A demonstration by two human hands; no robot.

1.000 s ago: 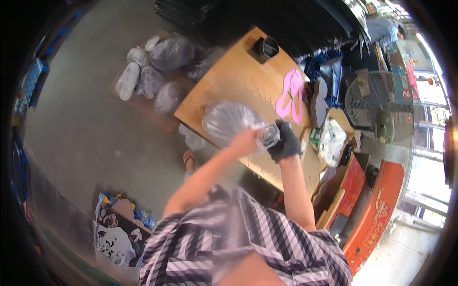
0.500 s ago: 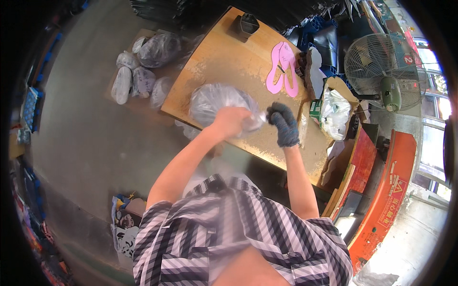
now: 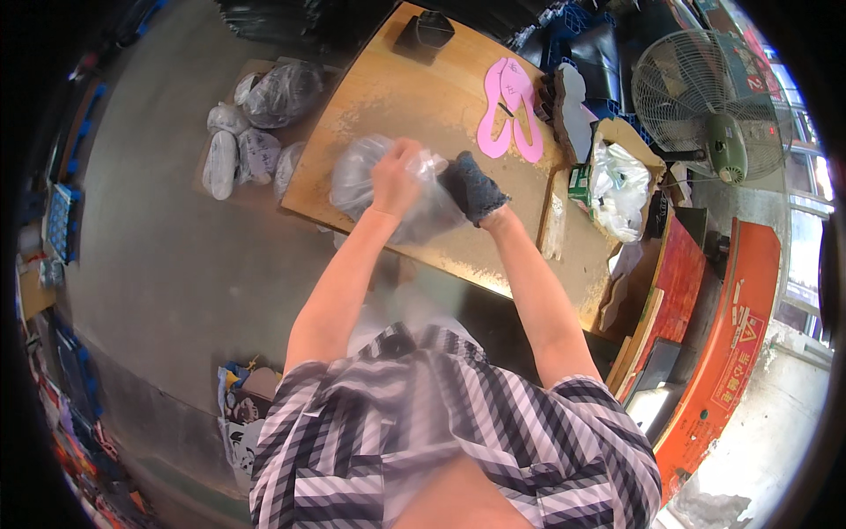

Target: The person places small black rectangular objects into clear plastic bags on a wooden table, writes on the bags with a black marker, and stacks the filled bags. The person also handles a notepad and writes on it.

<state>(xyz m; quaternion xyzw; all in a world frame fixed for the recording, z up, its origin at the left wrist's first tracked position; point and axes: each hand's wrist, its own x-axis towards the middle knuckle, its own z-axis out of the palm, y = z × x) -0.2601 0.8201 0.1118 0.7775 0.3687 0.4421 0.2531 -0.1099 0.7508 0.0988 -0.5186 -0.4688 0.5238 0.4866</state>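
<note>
A clear plastic bag (image 3: 425, 212), bulging with contents I cannot make out, sits near the front left edge of the wooden table. My bare left hand (image 3: 397, 181) is closed on the gathered plastic at its top. Just to the right, my right hand (image 3: 477, 187), in a dark knitted glove, is curled against the bag's gathered neck. Its fingertips are partly hidden, but they appear closed on the plastic.
Pink shoe-sole-shaped pieces (image 3: 511, 106) and a black holder (image 3: 434, 32) lie on the table (image 3: 370, 79). An open carton of white plastic bags (image 3: 617, 189) stands right, below a fan (image 3: 727, 145). Several filled bags (image 3: 282, 93) rest on the floor at left.
My hands have come closer together over the bag. My left hand has turned upward, and the gloved right hand has moved left against the bag. The view has shifted slightly.
</note>
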